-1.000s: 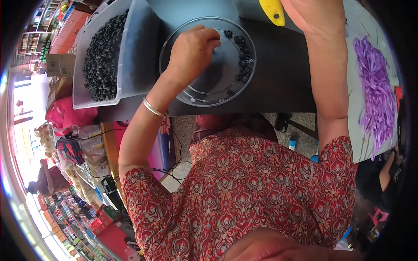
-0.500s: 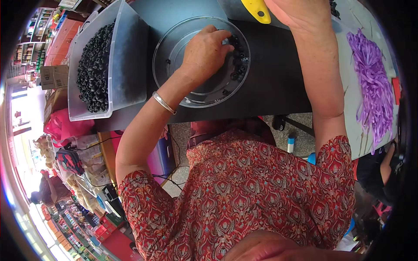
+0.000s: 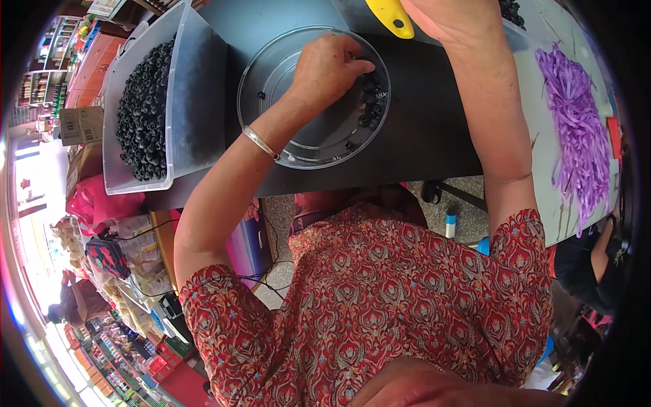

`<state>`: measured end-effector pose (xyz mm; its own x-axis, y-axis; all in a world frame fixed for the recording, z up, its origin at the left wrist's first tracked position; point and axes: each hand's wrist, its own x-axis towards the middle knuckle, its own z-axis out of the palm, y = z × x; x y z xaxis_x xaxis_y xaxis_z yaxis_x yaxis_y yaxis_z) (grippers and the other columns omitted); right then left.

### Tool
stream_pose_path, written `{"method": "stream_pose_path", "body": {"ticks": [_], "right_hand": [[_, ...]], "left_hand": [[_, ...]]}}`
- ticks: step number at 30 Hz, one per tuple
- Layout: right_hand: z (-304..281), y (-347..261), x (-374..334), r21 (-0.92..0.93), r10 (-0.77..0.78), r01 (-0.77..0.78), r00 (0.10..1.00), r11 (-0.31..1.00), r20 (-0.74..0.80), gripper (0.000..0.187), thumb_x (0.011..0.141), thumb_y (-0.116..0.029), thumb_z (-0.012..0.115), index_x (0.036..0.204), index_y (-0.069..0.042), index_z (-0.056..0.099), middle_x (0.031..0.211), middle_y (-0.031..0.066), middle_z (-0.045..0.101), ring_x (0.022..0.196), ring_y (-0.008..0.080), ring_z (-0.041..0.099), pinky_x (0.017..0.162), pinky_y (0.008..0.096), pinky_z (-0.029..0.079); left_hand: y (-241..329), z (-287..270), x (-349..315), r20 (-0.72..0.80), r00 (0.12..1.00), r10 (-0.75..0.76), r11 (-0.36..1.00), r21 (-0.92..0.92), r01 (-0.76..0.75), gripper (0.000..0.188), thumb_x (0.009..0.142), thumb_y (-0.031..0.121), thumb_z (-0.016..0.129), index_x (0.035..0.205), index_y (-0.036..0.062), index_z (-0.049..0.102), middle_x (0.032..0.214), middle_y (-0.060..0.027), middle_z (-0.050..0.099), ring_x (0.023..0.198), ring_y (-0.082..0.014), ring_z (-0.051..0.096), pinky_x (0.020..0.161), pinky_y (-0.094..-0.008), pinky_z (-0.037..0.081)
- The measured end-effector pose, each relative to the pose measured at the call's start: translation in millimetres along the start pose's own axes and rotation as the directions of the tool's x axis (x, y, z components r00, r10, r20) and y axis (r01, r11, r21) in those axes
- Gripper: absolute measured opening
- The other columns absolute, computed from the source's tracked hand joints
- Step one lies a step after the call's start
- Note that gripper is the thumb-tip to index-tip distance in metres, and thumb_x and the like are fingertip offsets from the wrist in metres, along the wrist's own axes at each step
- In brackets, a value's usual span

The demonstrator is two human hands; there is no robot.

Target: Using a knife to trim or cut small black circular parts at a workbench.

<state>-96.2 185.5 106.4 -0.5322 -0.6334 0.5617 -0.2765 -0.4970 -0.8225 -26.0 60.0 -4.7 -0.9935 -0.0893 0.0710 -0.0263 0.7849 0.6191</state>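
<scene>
My left hand (image 3: 328, 68) is over a clear round dish (image 3: 248, 129), with thumb and fingers curled together near the dish's far right side. What lies between the fingertips, if anything, is hidden. Small black ring-like pieces (image 3: 369, 108) line the dish's right side, and a few more sit elsewhere in it. At the top edge, my right hand (image 3: 456, 19) is partly cut off by the frame, its fingers out of sight. A yellow handle (image 3: 391, 15) with a hole in its end sticks out from beside the right palm; the rest of that tool is not visible.
To the left, a translucent plastic bin (image 3: 196, 115) holds a heap of black ring-like pieces (image 3: 146, 112). Purple ribbon strips (image 3: 576, 129) lie on a pale surface at right. Below the black table's front edge (image 3: 325, 180) are cables and a pink bag (image 3: 102, 200).
My left hand has shifted slightly within the dish, and its fingers look more closed together. My right hand and the yellow handle have moved a little to the left.
</scene>
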Motion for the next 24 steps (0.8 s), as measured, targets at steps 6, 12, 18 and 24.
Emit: {"method": "stream_pose_path", "body": {"ticks": [6,12,18,24], "right_hand": [[-2,1,4,0.02,-0.062,0.062,0.998,0.998,0.007,0.022,0.088,-0.003,0.062,0.109,0.005,0.063,0.092,0.0145,0.069,0.082,0.018,0.069,0.057,0.0244,0.057],[-10,-11,-2,-0.014,-0.049,0.048,0.997,0.999,-0.053,0.022,0.088,-0.004,0.062,0.108,0.005,0.064,0.092,0.0139,0.069,0.081,0.0176,0.069,0.057,0.0247,0.057],[10,0,-5,-0.056,0.15,-0.144,0.981,0.988,0.123,0.017,0.088,-0.003,0.063,0.103,0.003,0.066,0.086,0.0066,0.068,0.071,0.0086,0.064,0.058,0.0211,0.054],[23,28,-7,-0.073,-0.209,0.239,0.933,0.968,0.292,0.016,0.087,-0.001,0.064,0.102,0.005,0.066,0.084,0.0058,0.067,0.07,0.0084,0.063,0.06,0.0209,0.052]], "left_hand": [[-15,2,-3,-0.063,0.997,0.051,0.996,-0.067,-0.055,0.023,0.072,0.016,0.074,0.089,0.0015,0.07,0.085,-0.0127,0.067,0.073,-0.0246,0.065,0.067,-0.0331,0.051],[12,-36,-31,-0.037,0.999,-0.012,0.656,-0.754,-0.021,0.023,0.084,-0.001,0.064,0.107,-0.0009,0.061,0.089,-0.0094,0.067,0.078,-0.0161,0.064,0.071,-0.027,0.051],[10,-55,-72,-0.204,0.978,-0.033,0.35,-0.919,-0.18,0.026,0.087,-0.007,0.057,0.112,-0.0003,0.057,0.092,-0.0134,0.066,0.084,-0.0206,0.066,0.077,-0.0315,0.053],[15,-56,-83,-0.256,0.966,-0.036,0.14,-0.958,-0.249,0.023,0.09,-0.005,0.055,0.112,-0.0008,0.057,0.098,-0.0136,0.065,0.083,-0.0207,0.065,0.079,-0.0312,0.052]]}}
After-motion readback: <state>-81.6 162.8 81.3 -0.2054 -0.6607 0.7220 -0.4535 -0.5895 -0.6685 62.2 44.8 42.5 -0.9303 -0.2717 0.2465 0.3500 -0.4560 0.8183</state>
